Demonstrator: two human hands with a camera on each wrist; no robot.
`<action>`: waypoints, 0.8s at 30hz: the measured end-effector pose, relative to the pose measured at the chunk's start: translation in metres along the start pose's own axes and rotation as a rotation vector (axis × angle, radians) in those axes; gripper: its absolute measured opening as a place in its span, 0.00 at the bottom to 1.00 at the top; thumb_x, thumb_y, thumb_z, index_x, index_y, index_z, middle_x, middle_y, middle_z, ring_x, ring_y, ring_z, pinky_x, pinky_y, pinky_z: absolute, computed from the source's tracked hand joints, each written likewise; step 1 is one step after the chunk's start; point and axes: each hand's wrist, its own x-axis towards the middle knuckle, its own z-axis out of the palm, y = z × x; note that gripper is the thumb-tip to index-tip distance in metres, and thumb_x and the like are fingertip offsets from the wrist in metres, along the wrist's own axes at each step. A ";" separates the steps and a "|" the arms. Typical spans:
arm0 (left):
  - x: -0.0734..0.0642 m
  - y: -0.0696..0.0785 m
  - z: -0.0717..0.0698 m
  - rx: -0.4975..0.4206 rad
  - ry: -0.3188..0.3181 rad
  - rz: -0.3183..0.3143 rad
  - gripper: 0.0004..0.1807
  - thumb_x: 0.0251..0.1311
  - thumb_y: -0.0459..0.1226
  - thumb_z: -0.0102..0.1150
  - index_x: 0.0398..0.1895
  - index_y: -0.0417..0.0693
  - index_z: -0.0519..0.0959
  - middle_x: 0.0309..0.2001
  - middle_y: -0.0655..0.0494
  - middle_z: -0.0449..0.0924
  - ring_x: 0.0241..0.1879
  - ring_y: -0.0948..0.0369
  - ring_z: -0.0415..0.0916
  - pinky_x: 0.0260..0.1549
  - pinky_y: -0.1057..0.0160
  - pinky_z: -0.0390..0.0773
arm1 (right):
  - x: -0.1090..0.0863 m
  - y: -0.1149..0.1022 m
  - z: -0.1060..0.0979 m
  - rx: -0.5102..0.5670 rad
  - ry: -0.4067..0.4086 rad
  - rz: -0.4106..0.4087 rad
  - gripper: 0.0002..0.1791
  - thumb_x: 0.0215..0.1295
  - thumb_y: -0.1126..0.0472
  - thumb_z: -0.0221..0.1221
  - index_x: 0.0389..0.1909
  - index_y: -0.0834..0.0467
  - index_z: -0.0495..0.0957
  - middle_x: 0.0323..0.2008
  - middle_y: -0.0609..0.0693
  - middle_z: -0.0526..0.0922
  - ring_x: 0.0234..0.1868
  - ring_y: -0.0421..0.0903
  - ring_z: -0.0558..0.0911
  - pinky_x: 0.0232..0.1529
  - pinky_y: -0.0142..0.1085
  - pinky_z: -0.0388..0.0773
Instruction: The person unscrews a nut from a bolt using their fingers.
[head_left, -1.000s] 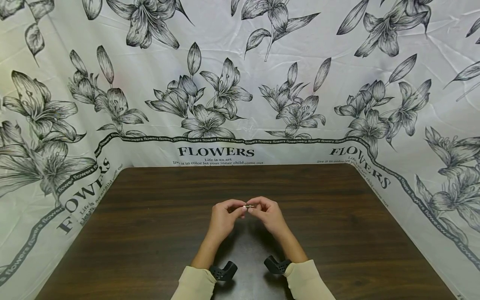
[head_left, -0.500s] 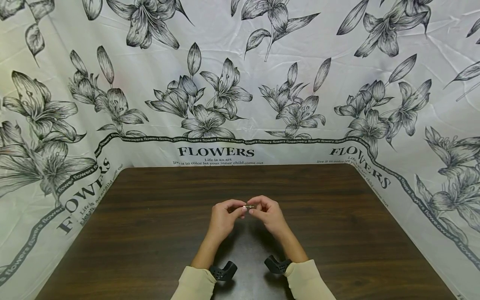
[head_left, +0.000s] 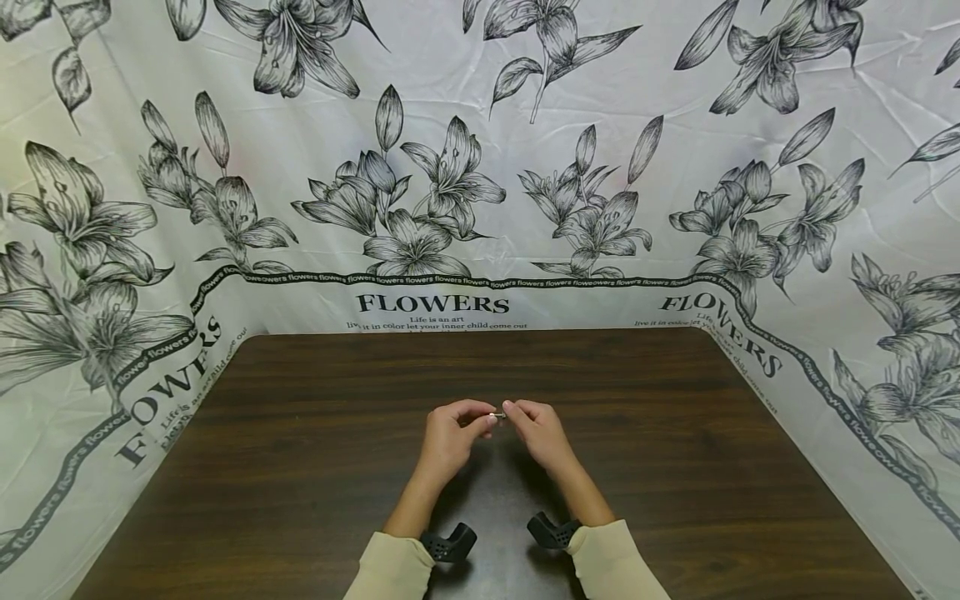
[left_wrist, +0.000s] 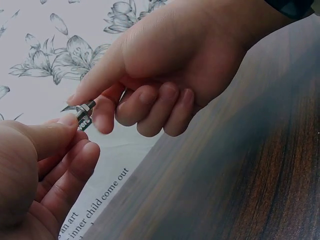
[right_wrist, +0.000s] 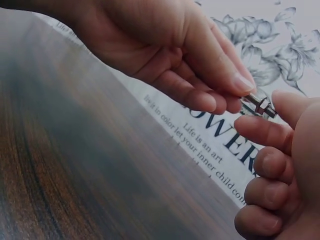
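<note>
In the head view my left hand [head_left: 447,437] and right hand [head_left: 543,433] meet above the table's middle. Between thumb and fingers, the left hand pinches a small metal bolt [right_wrist: 254,96], whose head end is hidden by its fingertips. A hex nut [right_wrist: 262,105] sits on the bolt's thread, and the threaded tip sticks out past it toward the right hand. The right thumb and curled index finger lie on either side of the nut; exact contact is hard to see. Its other fingers are curled in. The left wrist view also shows the nut [left_wrist: 83,108] between both hands.
A dark wood table [head_left: 300,500] lies below the hands. White cloth [head_left: 570,308] printed with black flowers and lettering hangs around its back and sides. A black wrist camera [head_left: 450,543] is strapped at the left wrist, another [head_left: 551,531] at the right.
The right thumb has slid forward over the nut while its index finger has drawn back. The left hand keeps its pinch on the bolt, nearly still.
</note>
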 end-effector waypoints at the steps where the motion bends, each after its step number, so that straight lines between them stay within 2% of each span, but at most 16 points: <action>1: 0.000 0.000 0.000 -0.003 -0.004 0.000 0.04 0.57 0.25 0.65 0.35 0.31 0.84 0.29 0.41 0.84 0.26 0.46 0.82 0.28 0.47 0.81 | 0.000 0.000 0.000 -0.008 -0.003 0.004 0.20 0.73 0.63 0.52 0.23 0.73 0.76 0.12 0.44 0.63 0.14 0.36 0.60 0.18 0.29 0.56; 6: -0.001 -0.002 0.000 -0.018 -0.010 0.000 0.04 0.57 0.25 0.64 0.35 0.31 0.83 0.29 0.40 0.83 0.26 0.45 0.82 0.29 0.42 0.80 | -0.001 0.001 0.001 -0.019 -0.020 0.000 0.20 0.73 0.63 0.52 0.23 0.74 0.76 0.12 0.44 0.63 0.15 0.36 0.59 0.19 0.29 0.56; 14: -0.001 -0.002 -0.001 -0.010 -0.004 0.006 0.04 0.57 0.24 0.64 0.35 0.31 0.83 0.30 0.41 0.84 0.26 0.44 0.82 0.29 0.45 0.81 | -0.001 0.002 0.003 -0.023 -0.022 -0.032 0.17 0.72 0.65 0.54 0.26 0.74 0.77 0.14 0.45 0.65 0.17 0.37 0.62 0.21 0.29 0.59; 19: -0.001 0.000 -0.002 0.013 0.010 0.011 0.04 0.57 0.25 0.64 0.35 0.32 0.84 0.29 0.41 0.84 0.25 0.47 0.82 0.26 0.56 0.82 | 0.000 0.001 0.002 -0.018 -0.028 -0.065 0.13 0.70 0.67 0.56 0.31 0.75 0.78 0.16 0.45 0.66 0.19 0.37 0.64 0.23 0.29 0.61; 24: 0.000 0.001 -0.003 0.017 0.016 0.015 0.04 0.57 0.25 0.64 0.35 0.31 0.83 0.29 0.41 0.84 0.24 0.50 0.82 0.24 0.67 0.79 | -0.001 0.001 0.001 0.011 -0.039 -0.091 0.08 0.67 0.69 0.58 0.36 0.74 0.79 0.16 0.47 0.67 0.18 0.36 0.63 0.22 0.28 0.61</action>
